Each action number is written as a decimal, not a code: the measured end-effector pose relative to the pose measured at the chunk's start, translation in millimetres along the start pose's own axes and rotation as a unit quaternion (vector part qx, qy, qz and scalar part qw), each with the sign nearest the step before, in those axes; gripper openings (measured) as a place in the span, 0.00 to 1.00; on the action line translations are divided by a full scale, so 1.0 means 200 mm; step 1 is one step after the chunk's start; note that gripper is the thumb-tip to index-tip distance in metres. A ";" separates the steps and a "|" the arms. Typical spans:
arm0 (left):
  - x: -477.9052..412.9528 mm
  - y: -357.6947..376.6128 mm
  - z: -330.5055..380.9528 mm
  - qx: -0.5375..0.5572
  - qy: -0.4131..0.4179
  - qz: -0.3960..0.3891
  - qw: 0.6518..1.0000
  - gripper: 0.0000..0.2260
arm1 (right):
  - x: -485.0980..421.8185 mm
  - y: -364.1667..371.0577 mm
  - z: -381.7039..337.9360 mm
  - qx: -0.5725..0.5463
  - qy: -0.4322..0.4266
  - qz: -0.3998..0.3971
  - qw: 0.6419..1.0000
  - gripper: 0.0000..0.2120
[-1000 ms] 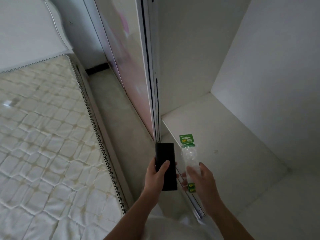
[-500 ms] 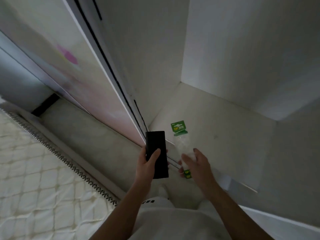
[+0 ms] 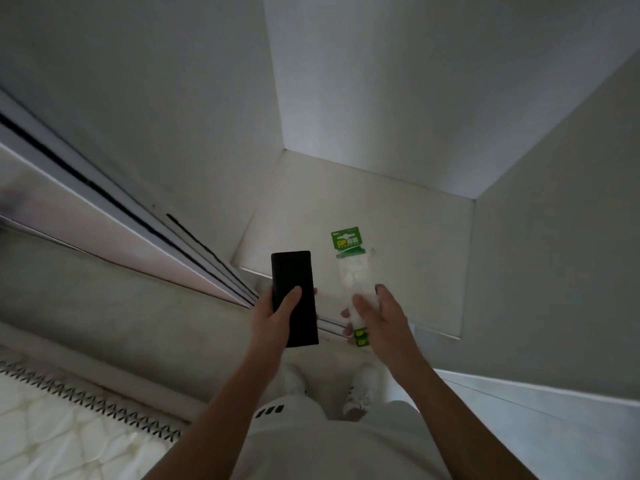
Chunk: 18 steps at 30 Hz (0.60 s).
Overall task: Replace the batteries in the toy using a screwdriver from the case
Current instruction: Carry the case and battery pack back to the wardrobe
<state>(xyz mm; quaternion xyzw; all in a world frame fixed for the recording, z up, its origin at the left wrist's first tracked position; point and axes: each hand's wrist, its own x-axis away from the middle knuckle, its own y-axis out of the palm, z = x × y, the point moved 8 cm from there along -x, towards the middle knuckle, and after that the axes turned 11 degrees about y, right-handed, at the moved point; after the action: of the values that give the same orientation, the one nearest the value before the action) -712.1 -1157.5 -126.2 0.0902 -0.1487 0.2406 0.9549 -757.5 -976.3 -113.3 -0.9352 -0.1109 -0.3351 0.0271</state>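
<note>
**Case (image 3: 294,296) and battery pack (image 3: 353,268) held above a white shelf (image 3: 426,258)**

At frame centre I see the flat, matte black, rectangular case. The left hand (image 3: 272,320) curls round it, thumb lying on its face. Just right of it, the right hand (image 3: 384,320) pinches the crinkly clear pack with green card ends. The smooth shelf sits in a bare white alcove, and a quilted mattress (image 3: 69,431) fills the lower left.

Beyond grip: white alcove walls (image 3: 381,81), pale shelf (image 3: 426,237). Left of grip: sliding-door tracks (image 3: 114,202), grey floor (image 3: 104,306), quilted mattress (image 3: 52,441). Dim light.
</note>
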 end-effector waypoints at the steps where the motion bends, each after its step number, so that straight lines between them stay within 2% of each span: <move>1: -0.03 0.03 -0.02 0.001 -0.001 -0.006 1.000 0.10 | -0.02 -0.03 0.01 -0.001 -0.004 0.006 1.000 0.06; 4: -0.11 0.07 -0.07 0.000 -0.006 -0.013 1.000 0.10 | -0.13 -0.08 0.03 -0.008 -0.005 0.022 1.000 0.08; 9: -0.26 0.11 -0.23 -0.004 -0.008 0.015 1.000 0.08 | -0.37 -0.15 0.11 0.001 -0.001 0.034 0.999 0.06; 18: -0.57 0.29 -0.55 -0.052 0.004 0.016 0.998 0.07 | -0.90 -0.34 0.30 0.089 -0.011 0.062 0.994 0.08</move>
<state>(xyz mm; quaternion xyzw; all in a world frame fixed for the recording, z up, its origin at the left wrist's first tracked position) -809.2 -1130.2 -261.5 0.0367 -0.1583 0.2483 0.9549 -869.8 -937.1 -275.0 -0.9379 -0.0824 -0.3110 0.1297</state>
